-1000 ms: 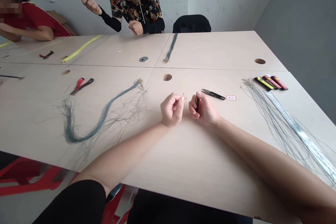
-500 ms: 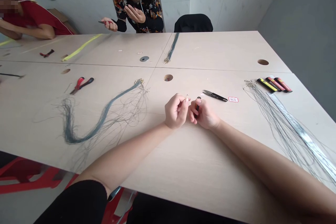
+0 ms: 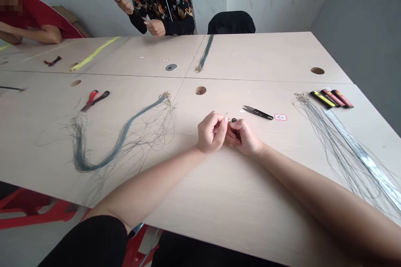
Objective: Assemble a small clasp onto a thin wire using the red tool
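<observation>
My left hand [image 3: 211,132] is closed in a pinch near the table's middle. A tiny pale gold piece [image 3: 226,114] shows at its fingertips; its exact kind is too small to make out. Close against it, my right hand [image 3: 246,137] wraps round a small black tool [image 3: 234,121], mostly hidden by the fingers. Just beyond my right hand lie black thread snips [image 3: 258,112] and a small red-bordered label [image 3: 280,117]. To the left stretches a bundle of blue-grey fine line [image 3: 123,135], with a cluster of small gold pieces [image 3: 165,95] at its far end.
Red-and-black pliers [image 3: 95,101] lie left. At right are loose dark lines [image 3: 327,146], a shiny strip [image 3: 360,154] and three coloured tubes [image 3: 332,98]. The table has round holes [image 3: 201,90]. Two people sit opposite, one in a patterned top [image 3: 180,0].
My hands have drawn slightly closer together, and the black tool has shifted a little left. The person in the patterned top has raised one hand and lowered the other.
</observation>
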The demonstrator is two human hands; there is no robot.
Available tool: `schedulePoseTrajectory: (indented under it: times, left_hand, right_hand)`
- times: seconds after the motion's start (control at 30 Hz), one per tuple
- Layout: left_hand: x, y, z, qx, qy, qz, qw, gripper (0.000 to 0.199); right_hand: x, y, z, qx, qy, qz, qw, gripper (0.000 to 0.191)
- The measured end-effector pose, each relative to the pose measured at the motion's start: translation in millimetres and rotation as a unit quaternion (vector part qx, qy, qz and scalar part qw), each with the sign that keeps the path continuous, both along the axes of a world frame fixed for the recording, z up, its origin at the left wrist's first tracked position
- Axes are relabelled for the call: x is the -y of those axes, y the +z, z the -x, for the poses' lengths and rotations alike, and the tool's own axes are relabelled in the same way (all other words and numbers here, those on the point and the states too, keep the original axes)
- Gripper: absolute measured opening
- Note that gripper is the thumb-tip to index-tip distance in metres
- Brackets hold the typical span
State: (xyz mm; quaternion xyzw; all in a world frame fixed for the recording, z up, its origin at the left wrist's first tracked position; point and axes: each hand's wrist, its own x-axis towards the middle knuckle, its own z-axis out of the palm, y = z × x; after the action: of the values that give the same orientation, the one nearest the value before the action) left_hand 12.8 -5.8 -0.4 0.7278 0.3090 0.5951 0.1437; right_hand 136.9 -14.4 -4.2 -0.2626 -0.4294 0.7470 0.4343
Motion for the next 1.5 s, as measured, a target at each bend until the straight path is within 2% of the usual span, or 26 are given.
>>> schedulePoseTrajectory:
  times: [0.23,0.83,1.5]
  left_hand:
    - [-0.2,0.0,0.5,-0.015,-0.002,0.003,1.0,0.02]
    - [-0.5,-0.7,0.4,-0.019,-0.031,-0.003,0.999,0.013]
    - [-0.7,-0.9,0.9,-0.027,-0.027,-0.007,0.999,0.015]
  right_hand:
    - [0.4,1.4,-0.2,0.001,-0.024,0.025,0.999,0.028]
    - [0.6,3.3,-0.4,0.003,-0.022,0.03,0.999,0.027]
    - [0.9,6.6,-0.3,0.017,-0.022,0.021,0.999,0.029]
